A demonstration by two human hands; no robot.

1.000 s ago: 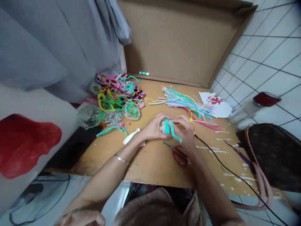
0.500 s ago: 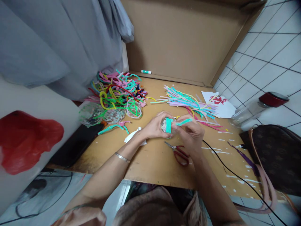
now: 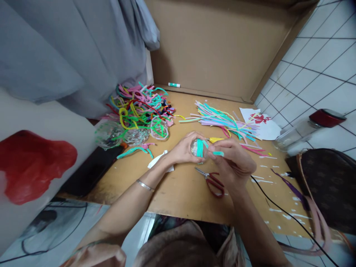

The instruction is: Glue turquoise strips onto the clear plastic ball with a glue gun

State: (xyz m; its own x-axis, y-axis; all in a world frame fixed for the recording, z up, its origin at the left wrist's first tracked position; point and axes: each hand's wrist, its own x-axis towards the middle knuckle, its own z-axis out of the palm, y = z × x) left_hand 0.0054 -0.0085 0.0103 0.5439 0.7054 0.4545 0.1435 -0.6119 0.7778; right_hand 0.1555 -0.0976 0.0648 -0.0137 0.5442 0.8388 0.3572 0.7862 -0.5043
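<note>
Turquoise pipe cleaner [image 3: 200, 148] wraps clear rounded container [image 3: 194, 149], clasped in left hand [image 3: 184, 150] above table [image 3: 172, 196]; right hand [image 3: 236, 159] pinches loose turquoise end [image 3: 218, 153]. Uneven tension could make coils slacken or slip.

- passable over bare tabletop [image 3: 178, 196] left of scissors [image 3: 207, 176]
- blocked just beyond by left hand [image 3: 183, 150] and right hand [image 3: 235, 159]
- hemmed in farther back by tangled heap [image 3: 139, 107], pastel stems [image 3: 222, 120], cardboard wall [image 3: 217, 48]
</note>
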